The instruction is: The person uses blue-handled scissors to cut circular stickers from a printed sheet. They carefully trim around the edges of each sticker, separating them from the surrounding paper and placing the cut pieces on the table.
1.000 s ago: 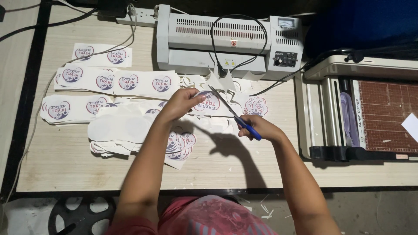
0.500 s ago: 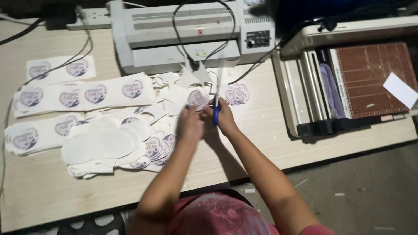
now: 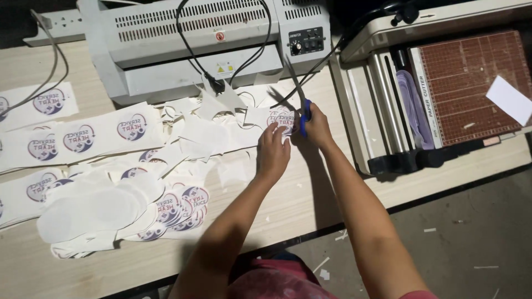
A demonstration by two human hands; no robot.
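Observation:
My right hand (image 3: 317, 128) grips blue-handled scissors (image 3: 299, 97), blades pointing up toward the back of the table. Just left of them my left hand (image 3: 272, 152) holds a round printed sticker (image 3: 280, 119) against the blades. Both hands hover over a litter of white paper offcuts (image 3: 208, 133) on the pale wooden table (image 3: 299, 205). Strips of uncut round stickers (image 3: 83, 135) lie to the left.
A grey laminator (image 3: 194, 39) with a black cable stands at the back. A paper trimmer (image 3: 443, 88) with a brown grid board sits at the right, a white slip on it. A pile of cut round stickers (image 3: 177, 210) and blank white ovals (image 3: 94, 210) lies front left.
My hands have come together over the offcuts; the left hand now holds a sticker at the scissors. The view has shifted, bringing the laminator and trimmer closer.

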